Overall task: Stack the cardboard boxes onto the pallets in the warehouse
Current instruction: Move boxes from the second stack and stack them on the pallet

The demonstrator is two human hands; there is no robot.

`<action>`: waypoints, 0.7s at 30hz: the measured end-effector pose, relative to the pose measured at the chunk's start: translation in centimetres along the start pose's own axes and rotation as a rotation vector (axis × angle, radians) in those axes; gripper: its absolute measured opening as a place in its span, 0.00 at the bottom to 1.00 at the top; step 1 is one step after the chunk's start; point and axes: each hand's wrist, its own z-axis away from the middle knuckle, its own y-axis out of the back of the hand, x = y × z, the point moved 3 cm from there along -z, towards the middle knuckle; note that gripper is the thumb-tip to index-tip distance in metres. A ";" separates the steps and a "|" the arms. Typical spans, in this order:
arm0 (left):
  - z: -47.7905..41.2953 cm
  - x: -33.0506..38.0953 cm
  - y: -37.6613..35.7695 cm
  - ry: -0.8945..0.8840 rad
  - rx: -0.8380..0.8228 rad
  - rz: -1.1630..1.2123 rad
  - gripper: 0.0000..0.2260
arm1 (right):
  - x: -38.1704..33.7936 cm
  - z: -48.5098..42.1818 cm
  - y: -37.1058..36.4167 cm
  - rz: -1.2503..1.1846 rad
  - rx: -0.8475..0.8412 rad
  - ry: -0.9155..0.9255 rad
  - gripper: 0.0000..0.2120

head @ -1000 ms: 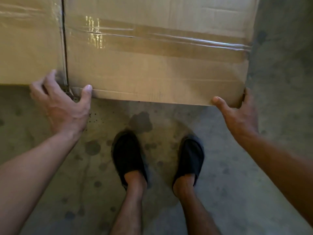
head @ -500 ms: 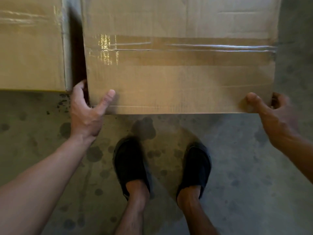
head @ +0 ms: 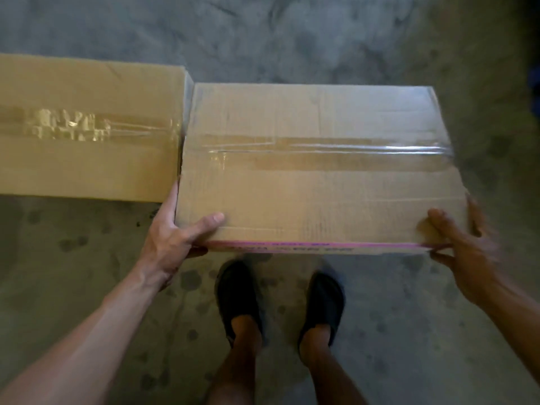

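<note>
At its near corners, both hands' grip (left hand [head: 172, 241], right hand [head: 464, 252]) clamps the taped box [head: 315, 171].

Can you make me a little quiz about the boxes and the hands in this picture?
1. True or false: both hands grip the taped box.
2. Where is the other box? A) on top of the taped box B) beside it, on the person's left C) under the shoes
3. What colour is the stripe along the near edge of the held box?

Key:
1. True: the left hand holds the near left corner, the right hand the near right corner.
2. B
3. Pink.
</note>
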 end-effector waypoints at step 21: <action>29.3 44.6 11.8 -0.416 0.167 0.137 0.43 | -43.3 28.2 13.1 -0.153 -0.074 0.492 0.50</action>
